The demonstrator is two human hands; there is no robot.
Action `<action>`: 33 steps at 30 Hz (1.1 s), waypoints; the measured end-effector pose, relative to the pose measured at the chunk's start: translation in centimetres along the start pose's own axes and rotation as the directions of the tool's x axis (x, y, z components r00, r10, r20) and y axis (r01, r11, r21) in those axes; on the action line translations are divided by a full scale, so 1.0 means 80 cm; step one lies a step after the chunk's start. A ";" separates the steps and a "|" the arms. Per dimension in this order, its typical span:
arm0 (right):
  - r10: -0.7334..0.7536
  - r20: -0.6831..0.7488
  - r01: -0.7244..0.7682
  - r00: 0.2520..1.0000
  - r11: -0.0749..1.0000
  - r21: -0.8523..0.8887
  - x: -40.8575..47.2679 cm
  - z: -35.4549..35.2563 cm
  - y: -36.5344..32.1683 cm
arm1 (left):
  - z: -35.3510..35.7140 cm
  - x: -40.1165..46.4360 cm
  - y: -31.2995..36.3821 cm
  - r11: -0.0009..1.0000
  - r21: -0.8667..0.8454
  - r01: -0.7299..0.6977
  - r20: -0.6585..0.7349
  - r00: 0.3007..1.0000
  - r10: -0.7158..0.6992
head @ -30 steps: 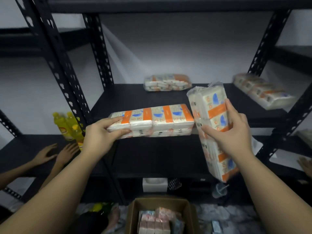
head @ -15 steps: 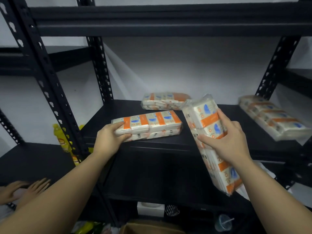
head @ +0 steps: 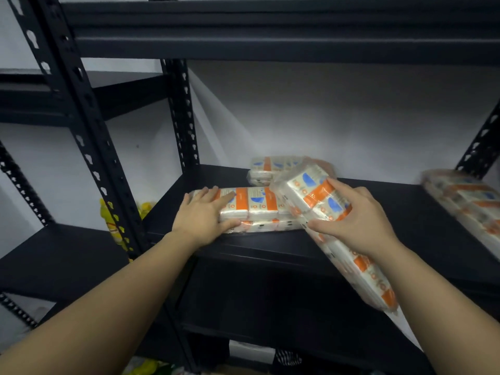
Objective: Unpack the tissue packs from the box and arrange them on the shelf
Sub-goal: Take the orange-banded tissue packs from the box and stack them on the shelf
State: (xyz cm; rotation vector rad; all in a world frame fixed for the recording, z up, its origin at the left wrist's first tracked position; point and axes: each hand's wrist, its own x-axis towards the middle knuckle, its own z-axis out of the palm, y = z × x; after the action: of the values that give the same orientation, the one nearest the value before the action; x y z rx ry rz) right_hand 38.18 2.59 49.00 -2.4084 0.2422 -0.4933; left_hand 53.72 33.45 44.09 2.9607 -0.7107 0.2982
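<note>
One tissue pack (head: 259, 209) lies at the shelf (head: 378, 212) front, another pack (head: 273, 169) behind it, a third pack (head: 465, 201) far right.

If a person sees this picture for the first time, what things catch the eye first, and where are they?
First, the two hands on orange-and-white tissue packs at the middle shelf: the left hand rests on a flat pack on the shelf, and the right hand grips a tilted pack hanging over the front edge. Another pack lies behind, and more packs at the far right.
</note>
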 end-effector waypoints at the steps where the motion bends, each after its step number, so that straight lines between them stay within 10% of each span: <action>1: -0.022 0.012 0.023 1.000 1.000 -0.021 0.008 0.001 -0.007 | -0.001 0.006 -0.012 1.000 -0.004 0.010 0.004 1.000 -0.010; 11: -0.091 0.521 0.247 0.849 0.939 -0.239 0.060 0.050 -0.020 | 0.001 0.055 -0.102 0.993 -0.086 0.079 0.009 0.997 -0.078; 20: -0.062 0.469 0.210 0.881 0.940 -0.270 0.055 0.051 -0.032 | -0.016 0.066 -0.020 0.952 -0.296 -0.082 -0.071 0.995 0.063; 33: 0.083 0.041 -0.073 0.996 0.978 -0.198 -0.003 -0.113 0.122 | -0.028 0.107 0.242 0.780 -0.474 -0.409 0.079 0.863 0.500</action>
State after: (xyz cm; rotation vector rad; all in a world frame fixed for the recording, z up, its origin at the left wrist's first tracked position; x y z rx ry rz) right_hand 33.83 -9.97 49.11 -2.5871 0.3780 -0.3904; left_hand 51.96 12.71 48.77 2.3663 -1.3286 -0.1345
